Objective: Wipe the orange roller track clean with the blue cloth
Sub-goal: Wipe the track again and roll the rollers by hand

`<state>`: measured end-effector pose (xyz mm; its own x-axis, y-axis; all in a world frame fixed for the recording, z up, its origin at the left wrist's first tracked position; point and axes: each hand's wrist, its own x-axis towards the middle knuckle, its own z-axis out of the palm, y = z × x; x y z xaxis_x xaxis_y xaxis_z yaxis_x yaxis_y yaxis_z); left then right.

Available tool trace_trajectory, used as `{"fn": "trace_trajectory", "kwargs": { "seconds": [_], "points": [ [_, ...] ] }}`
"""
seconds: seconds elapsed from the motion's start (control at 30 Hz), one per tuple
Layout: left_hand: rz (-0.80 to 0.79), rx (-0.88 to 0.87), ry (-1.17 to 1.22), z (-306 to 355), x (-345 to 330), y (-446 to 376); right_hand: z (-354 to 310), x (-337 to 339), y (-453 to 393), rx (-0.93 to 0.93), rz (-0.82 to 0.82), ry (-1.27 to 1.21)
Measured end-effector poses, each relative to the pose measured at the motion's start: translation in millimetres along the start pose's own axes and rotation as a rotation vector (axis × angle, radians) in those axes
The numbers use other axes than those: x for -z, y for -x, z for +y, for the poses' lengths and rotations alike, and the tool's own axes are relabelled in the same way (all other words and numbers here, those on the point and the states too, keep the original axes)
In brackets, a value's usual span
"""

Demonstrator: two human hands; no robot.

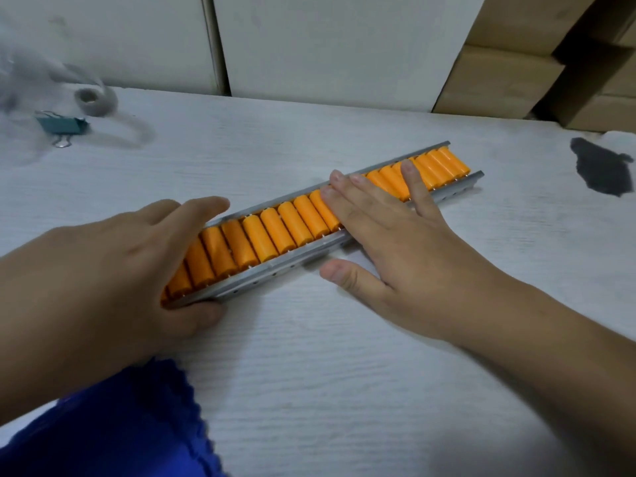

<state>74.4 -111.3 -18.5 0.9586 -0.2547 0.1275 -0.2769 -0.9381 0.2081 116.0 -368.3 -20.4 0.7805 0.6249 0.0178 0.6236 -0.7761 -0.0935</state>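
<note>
The orange roller track, a metal channel with several orange rollers, lies diagonally on the white table from near left to far right. My left hand grips its near end, fingers over the far rail and thumb under the near rail. My right hand rests flat with spread fingers across the rollers in the track's middle, thumb on the table beside the near rail. The blue cloth lies on the table at the bottom left, partly under my left forearm, in neither hand.
A green binder clip and a grey tape roll sit at the far left. A dark patch marks the table at the right. White panels and cardboard boxes stand behind the table's far edge.
</note>
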Motion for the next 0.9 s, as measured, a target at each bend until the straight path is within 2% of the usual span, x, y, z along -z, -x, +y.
{"fn": "trace_trajectory", "kwargs": {
  "seconds": [0.07, 0.23, 0.47, 0.7, 0.9],
  "points": [
    [-0.052, -0.010, -0.053, 8, 4, -7, 5, 0, 1, -0.007, 0.006, 0.004],
    [-0.030, -0.065, -0.078, 32, 0, -30, 15, 1, 3, -0.036, 0.018, 0.024],
    [-0.111, -0.040, -0.053, 48, -3, -57, 32, 1, 6, -0.082, 0.039, 0.007],
    [-0.072, -0.101, 0.004, 58, -12, -78, 56, 2, 11, -0.151, 0.063, -0.011],
    [-0.017, -0.156, -0.040, 60, -20, -80, 84, 1, 14, -0.251, 0.083, 0.006]
  ]
}}
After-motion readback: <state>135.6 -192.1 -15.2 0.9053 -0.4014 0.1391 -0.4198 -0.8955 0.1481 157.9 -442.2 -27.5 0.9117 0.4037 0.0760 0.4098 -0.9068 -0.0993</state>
